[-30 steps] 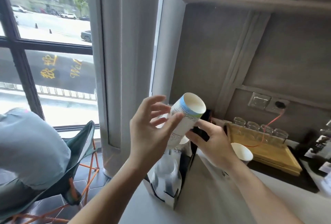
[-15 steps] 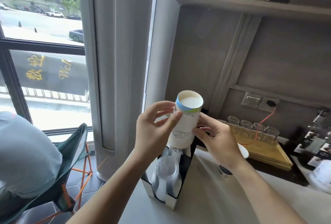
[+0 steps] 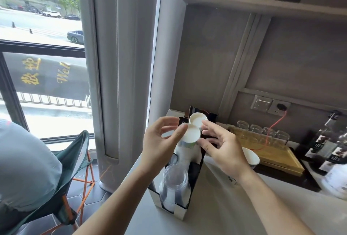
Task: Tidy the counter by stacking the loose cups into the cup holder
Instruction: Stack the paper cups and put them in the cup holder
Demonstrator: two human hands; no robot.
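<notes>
The black cup holder (image 3: 195, 170) stands on the counter's left end. Clear plastic cups (image 3: 174, 184) fill its front slot. A stack of white paper cups (image 3: 190, 133) sits upright in the middle slot, and another paper stack (image 3: 197, 119) is behind it. My left hand (image 3: 159, 146) is left of the middle stack, thumb tip on its rim and fingers spread. My right hand (image 3: 223, 150) is on its right, with fingertips beside the rim. Behind my right hand a loose paper cup (image 3: 251, 156) stands on the counter.
A wooden tray (image 3: 281, 157) with several glass jars (image 3: 262, 131) sits at the back right, with dark bottles (image 3: 326, 146) beyond it. A tall grey column (image 3: 120, 65) stands left of the counter. A folding chair (image 3: 75, 159) and a seated person (image 3: 22, 169) are at the left.
The paper cup stack, held tilted above the holder, has turned upright and dropped into the middle slot. Both hands have loosened around its rim.
</notes>
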